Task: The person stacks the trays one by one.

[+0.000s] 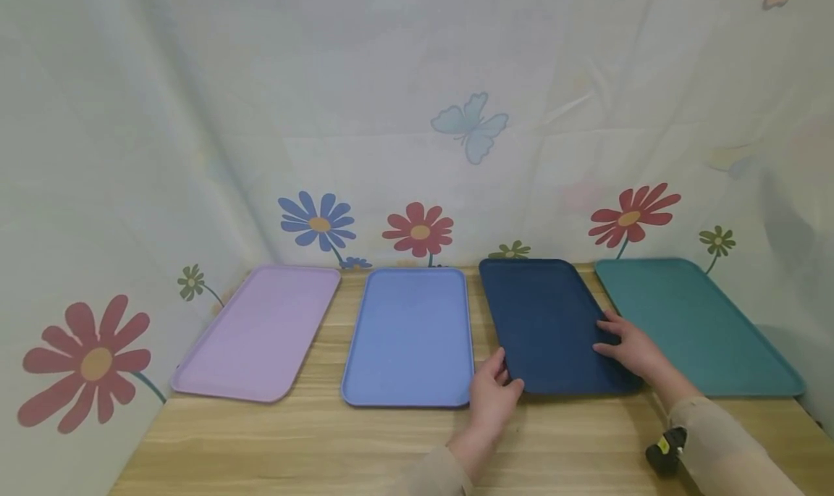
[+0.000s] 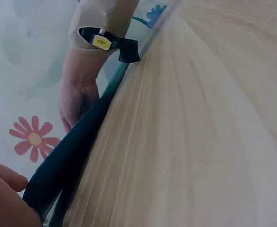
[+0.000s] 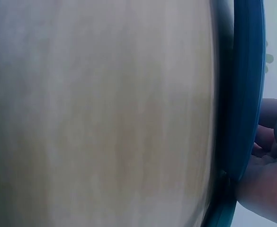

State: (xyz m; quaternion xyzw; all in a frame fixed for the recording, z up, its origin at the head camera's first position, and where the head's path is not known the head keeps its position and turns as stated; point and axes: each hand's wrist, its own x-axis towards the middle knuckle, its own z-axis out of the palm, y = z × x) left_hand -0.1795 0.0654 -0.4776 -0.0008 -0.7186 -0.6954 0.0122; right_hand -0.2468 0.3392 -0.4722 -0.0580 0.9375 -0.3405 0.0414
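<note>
A dark navy tray (image 1: 544, 315) lies second from the right in the row, with both hands at its sides. My left hand (image 1: 493, 400) grips its near left corner, thumb by the front rim and fingers along the side. On the opposite long edge, my right hand (image 1: 630, 347) holds the rim, with fingertips reaching over the tray's surface. The left wrist view shows the navy tray (image 2: 79, 149) edge-on, a dark gap beneath its front rim. In the right wrist view, the right hand (image 3: 266, 189) meets the tray's rim (image 3: 247, 94).
A teal tray (image 1: 697, 322) sits close at the right, partly behind the right hand. Leftward lie a periwinkle blue tray (image 1: 413, 337) and a lilac tray (image 1: 260, 337). All rest on a wooden table (image 1: 293, 445) against a flower-printed cloth backdrop (image 1: 365, 83).
</note>
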